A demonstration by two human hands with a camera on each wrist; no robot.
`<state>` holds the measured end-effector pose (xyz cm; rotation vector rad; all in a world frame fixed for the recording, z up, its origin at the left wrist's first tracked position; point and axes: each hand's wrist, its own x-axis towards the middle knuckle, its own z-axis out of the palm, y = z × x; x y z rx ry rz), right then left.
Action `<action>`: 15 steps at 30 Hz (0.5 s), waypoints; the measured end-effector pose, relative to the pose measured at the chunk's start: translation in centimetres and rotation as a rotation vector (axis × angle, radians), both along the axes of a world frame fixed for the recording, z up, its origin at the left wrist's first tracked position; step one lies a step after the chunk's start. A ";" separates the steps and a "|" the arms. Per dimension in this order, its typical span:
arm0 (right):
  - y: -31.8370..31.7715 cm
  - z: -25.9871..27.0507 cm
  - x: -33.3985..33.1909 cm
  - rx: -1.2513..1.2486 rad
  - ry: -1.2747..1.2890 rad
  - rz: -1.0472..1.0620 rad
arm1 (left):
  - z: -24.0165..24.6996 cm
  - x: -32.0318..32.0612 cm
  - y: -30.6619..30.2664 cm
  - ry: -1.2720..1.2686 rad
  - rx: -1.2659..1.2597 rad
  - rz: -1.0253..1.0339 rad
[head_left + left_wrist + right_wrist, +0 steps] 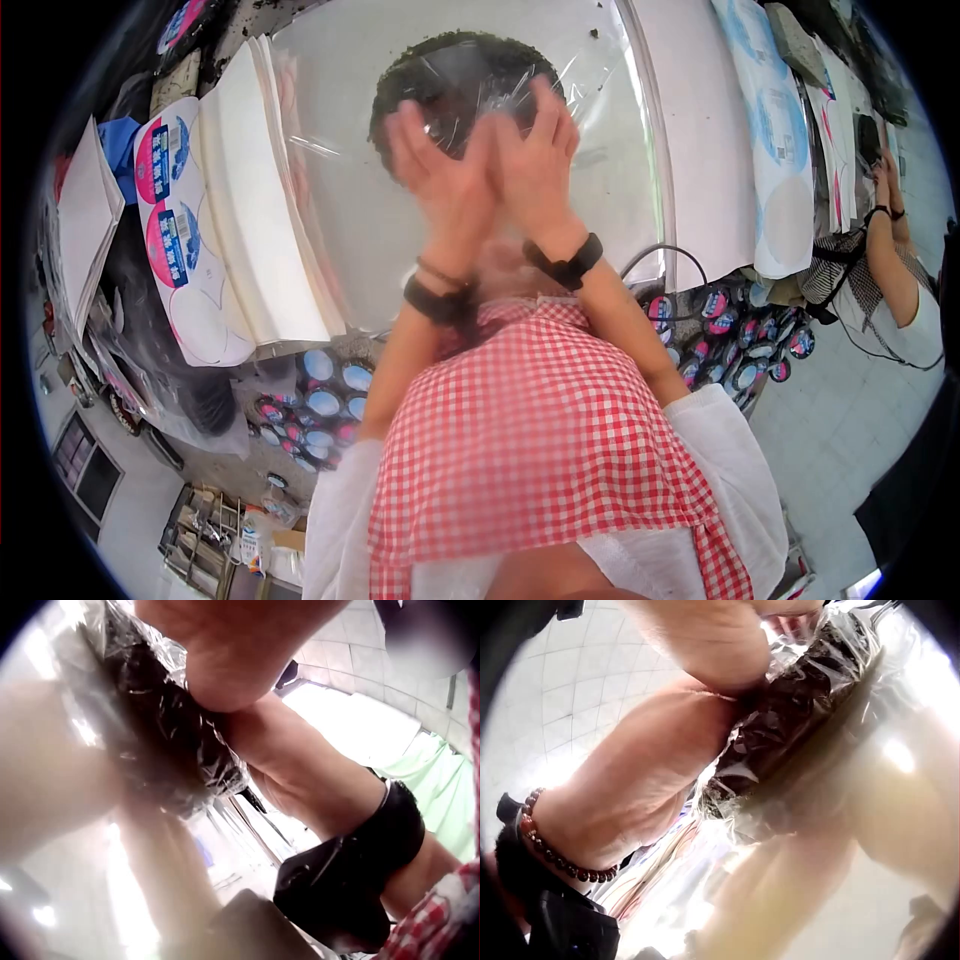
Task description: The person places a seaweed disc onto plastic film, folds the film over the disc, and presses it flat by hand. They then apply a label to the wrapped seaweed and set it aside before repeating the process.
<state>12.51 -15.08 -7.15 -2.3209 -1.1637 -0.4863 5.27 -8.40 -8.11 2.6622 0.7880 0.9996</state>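
Note:
A round cake of dark green-black dried seaweed (440, 65) lies under clear plastic film (590, 75) on a shiny pale tabletop (350, 250). My left hand (440, 185) rests on the near left part of the cake, fingers spread over the film. Beside it, my right hand (540, 175) presses the near right part, with the thumbs close together at the middle. Both wrist views show the wrapped seaweed (776, 720) low under the palms, its film (225, 776) crinkled at the rim. Most fingertips are hidden or blurred there.
White sheets (250, 190) and pink-and-blue label sheets (170, 190) stand at the left. On the right are pale sheets (710, 150) and blue-circled label sheets (780, 140). Labelled round packs (310, 405) pile up below the table. Another person's arm (890, 250) shows at far right.

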 end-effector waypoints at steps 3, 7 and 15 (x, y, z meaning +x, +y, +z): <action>0.0 -2.6 0.5 -0.034 -0.005 0.034 | -1.2 -0.4 0.4 0.170 -0.034 -0.038; 0.7 -1.2 0.9 0.147 0.602 0.082 | -1.6 0.2 0.2 -0.047 -0.710 0.032; 1.0 -3.0 3.3 0.156 0.376 0.212 | -1.2 -0.7 3.8 0.075 -0.328 -0.234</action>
